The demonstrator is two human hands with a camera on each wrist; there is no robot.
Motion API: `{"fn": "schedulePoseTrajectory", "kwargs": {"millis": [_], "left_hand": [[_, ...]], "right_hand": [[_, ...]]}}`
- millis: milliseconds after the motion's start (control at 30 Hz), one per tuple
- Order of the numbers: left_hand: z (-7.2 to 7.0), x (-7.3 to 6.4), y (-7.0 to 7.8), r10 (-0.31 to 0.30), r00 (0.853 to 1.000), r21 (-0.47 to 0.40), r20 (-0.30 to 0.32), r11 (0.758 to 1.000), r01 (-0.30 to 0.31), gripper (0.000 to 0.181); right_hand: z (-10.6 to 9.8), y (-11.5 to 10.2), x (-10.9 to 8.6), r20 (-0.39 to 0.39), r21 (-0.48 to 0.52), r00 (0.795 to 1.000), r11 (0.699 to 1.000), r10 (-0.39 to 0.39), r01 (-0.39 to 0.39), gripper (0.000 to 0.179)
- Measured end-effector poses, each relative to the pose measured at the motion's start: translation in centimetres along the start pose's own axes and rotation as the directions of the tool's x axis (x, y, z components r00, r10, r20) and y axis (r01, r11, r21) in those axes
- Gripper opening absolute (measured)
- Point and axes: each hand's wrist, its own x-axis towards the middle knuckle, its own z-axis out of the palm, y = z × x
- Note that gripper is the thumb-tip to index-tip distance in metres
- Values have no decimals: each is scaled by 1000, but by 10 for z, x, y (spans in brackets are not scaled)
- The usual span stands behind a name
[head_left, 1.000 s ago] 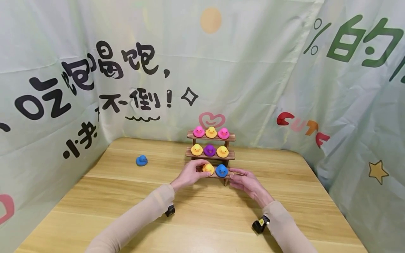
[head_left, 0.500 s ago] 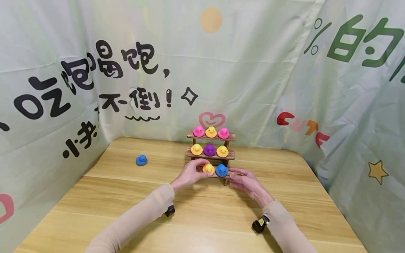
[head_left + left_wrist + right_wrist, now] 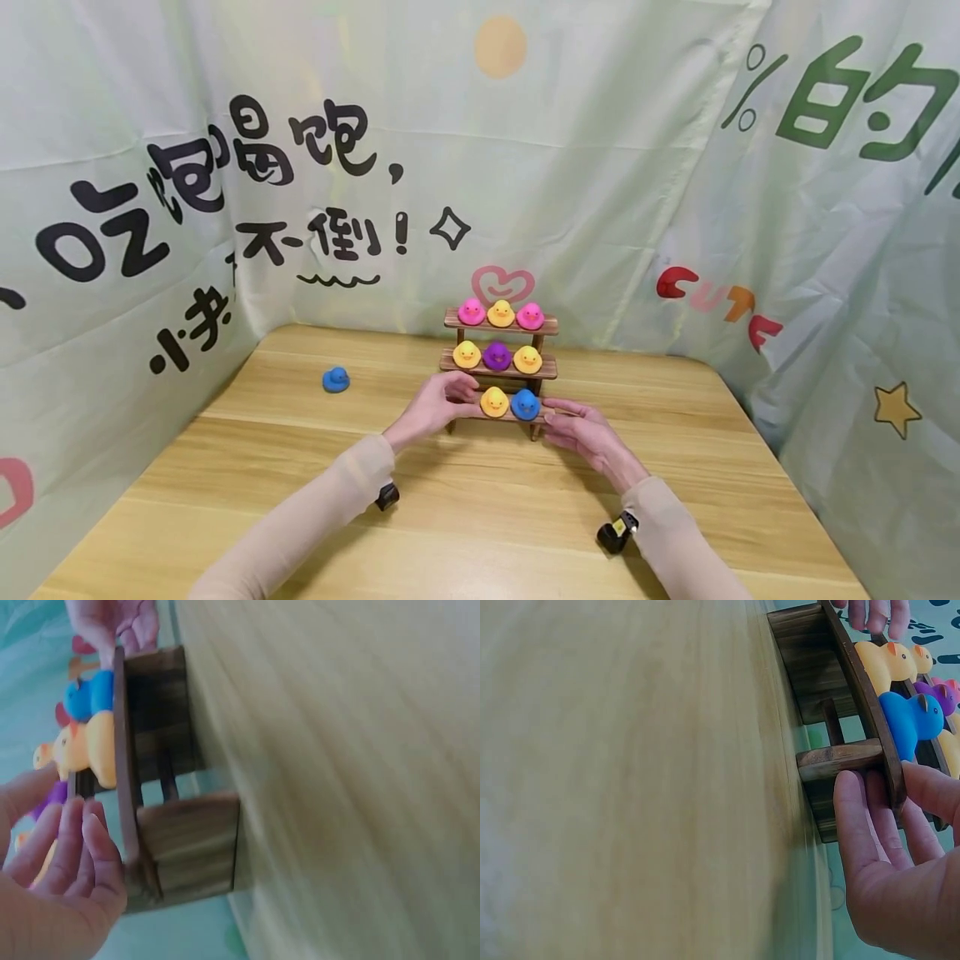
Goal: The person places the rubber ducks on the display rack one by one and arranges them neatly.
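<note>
A three-tier wooden display stand point(image 3: 501, 330) carries small toy ducks. On its lowest shelf a yellow duck point(image 3: 494, 402) sits beside a blue duck point(image 3: 525, 405). My left hand point(image 3: 431, 408) is at the left end of that shelf, fingers spread and relaxed; in the left wrist view a gap shows between it and the yellow duck. At the other end, my right hand point(image 3: 588, 433) holds the shelf, its thumb on top next to the blue duck and its fingers below the board, as the right wrist view shows.
Another blue duck point(image 3: 336, 380) sits on the wooden table point(image 3: 480, 533), left of the stand. Purple point(image 3: 497, 357) and yellow ducks fill the middle shelf; pink point(image 3: 471, 312) and yellow ones fill the top. A printed cloth point(image 3: 585, 183) hangs behind and at both sides.
My left hand has let go of the yellow duck and drawn back to the left. The duck stays on the lowest shelf. My right hand has not moved.
</note>
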Motion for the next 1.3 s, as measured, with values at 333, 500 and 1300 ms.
{"fn": "schedulePoseTrajectory", "kwargs": {"millis": [333, 500, 1300], "left_hand": [[-41, 0, 5, -24, 989, 32, 148, 999, 20, 20], [-65, 1, -2, -82, 984, 35, 156, 996, 77, 24], [-144, -10, -62, -421, 860, -292, -288, 894, 339, 41]], "right_hand": [[-2, -1, 0, 12, -3, 1000, 1000, -1, 1, 54], [-1, -1, 0, 7, -9, 1000, 1000, -5, 5, 54], [0, 1, 1, -4, 9, 1000, 1000, 12, -12, 52]]}}
